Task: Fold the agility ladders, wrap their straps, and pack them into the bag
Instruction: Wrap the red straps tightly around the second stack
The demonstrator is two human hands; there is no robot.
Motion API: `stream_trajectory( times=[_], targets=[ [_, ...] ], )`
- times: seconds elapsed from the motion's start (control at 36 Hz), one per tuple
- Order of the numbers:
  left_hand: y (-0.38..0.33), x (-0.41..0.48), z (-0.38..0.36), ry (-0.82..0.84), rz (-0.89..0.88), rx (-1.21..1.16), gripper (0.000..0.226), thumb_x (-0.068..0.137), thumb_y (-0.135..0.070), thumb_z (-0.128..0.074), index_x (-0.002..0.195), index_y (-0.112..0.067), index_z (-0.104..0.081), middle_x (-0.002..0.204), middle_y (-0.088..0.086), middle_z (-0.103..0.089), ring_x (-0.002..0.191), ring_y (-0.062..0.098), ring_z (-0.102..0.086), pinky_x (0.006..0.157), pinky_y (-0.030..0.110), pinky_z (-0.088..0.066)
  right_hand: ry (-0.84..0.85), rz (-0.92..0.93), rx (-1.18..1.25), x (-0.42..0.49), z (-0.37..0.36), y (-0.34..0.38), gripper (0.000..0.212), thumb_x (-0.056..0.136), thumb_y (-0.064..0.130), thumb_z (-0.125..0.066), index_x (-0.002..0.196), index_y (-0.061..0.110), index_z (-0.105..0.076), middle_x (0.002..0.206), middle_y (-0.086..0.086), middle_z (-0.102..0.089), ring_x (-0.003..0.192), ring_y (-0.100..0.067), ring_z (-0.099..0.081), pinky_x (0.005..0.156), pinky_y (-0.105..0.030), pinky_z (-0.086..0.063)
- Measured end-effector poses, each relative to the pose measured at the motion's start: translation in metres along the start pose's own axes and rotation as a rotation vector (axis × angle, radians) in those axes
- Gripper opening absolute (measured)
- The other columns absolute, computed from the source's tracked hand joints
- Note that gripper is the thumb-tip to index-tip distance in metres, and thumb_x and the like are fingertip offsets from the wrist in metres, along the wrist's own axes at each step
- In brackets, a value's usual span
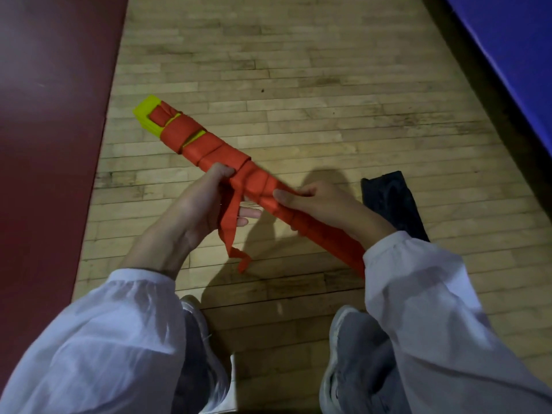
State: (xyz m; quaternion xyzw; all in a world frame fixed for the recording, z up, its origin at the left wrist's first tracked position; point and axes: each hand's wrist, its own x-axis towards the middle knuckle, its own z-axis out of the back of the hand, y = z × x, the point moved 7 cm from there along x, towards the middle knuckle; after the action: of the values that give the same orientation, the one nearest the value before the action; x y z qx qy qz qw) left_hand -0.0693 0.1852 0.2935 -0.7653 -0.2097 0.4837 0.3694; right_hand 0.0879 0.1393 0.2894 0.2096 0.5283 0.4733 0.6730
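The right hand (316, 201) is gripping the folded ladder (209, 147) above the wood floor (298, 85). The left hand (194, 210) is pinching the orange strap (231, 219), its loose end hanging down. A black bag (391, 201) is lying nearby.

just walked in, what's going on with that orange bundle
A person holds a folded yellow agility ladder wound in its orange strap. The right hand grips the ladder, the left hand pinches the strap, whose loose tail hangs down. A flat black bag lies on the wooden floor nearby.
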Motion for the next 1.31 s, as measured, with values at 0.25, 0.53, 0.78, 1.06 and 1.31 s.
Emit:
stream_trajectory(
  times=[0.25, 0.53, 0.78, 1.06, 1.31],
  targets=[
    [0.011, 0.005, 0.008, -0.164, 0.040, 0.071, 0.038, 0.090, -0.045, -0.057, 0.104, -0.010, -0.065, 0.082, 0.007, -0.069, 0.055, 0.017, -0.066, 0.043, 0.020, -0.049, -0.160, 0.098, -0.390, 0.003, 0.001, 0.007, 0.053, 0.079, 0.069, -0.057, 0.093, 0.020, -0.073, 0.078, -0.001, -0.071, 0.070, -0.014, -0.065, 0.067, -0.030, -0.051],
    [0.019, 0.003, 0.013, -0.256, 0.100, 0.037, 0.043, 0.083, -0.046, -0.067, 0.102, -0.007, -0.060, 0.074, 0.009, -0.065, 0.045, 0.012, -0.063, 0.042, 0.019, -0.049, -0.259, 0.188, -0.530, 0.000, -0.006, 0.014, 0.045, 0.075, 0.067, -0.064, 0.090, 0.025, -0.073, 0.079, 0.005, -0.069, 0.069, -0.008, -0.061, 0.058, -0.022, -0.043],
    [0.015, 0.001, 0.012, -0.263, 0.073, 0.015, 0.030, 0.085, -0.038, -0.067, 0.091, -0.009, -0.059, 0.069, 0.007, -0.065, 0.047, 0.014, -0.063, 0.043, 0.019, -0.048, -0.311, 0.236, -0.634, -0.004, -0.006, 0.022, 0.048, 0.077, 0.067, -0.063, 0.093, 0.023, -0.071, 0.075, 0.006, -0.064, 0.068, -0.010, -0.058, 0.060, -0.026, -0.044],
    [0.007, -0.004, 0.008, -0.217, 0.025, 0.041, 0.025, 0.086, -0.033, -0.064, 0.089, -0.009, -0.060, 0.069, 0.006, -0.065, 0.047, 0.012, -0.063, 0.041, 0.018, -0.047, 0.107, 0.045, -0.316, -0.001, -0.016, 0.006, 0.075, 0.077, 0.075, -0.044, 0.094, 0.006, -0.069, 0.074, -0.007, -0.066, 0.063, -0.015, -0.062, 0.064, -0.027, -0.046],
    [0.003, -0.006, 0.003, -0.169, -0.001, 0.088, 0.026, 0.085, -0.034, -0.065, 0.093, -0.009, -0.061, 0.071, 0.004, -0.066, 0.050, 0.013, -0.062, 0.044, 0.019, -0.047, 0.376, -0.121, 0.117, -0.007, -0.027, -0.006, 0.081, 0.067, 0.076, -0.045, 0.101, 0.005, -0.065, 0.084, -0.015, -0.068, 0.064, -0.019, -0.063, 0.065, -0.029, -0.053]
  ],
)
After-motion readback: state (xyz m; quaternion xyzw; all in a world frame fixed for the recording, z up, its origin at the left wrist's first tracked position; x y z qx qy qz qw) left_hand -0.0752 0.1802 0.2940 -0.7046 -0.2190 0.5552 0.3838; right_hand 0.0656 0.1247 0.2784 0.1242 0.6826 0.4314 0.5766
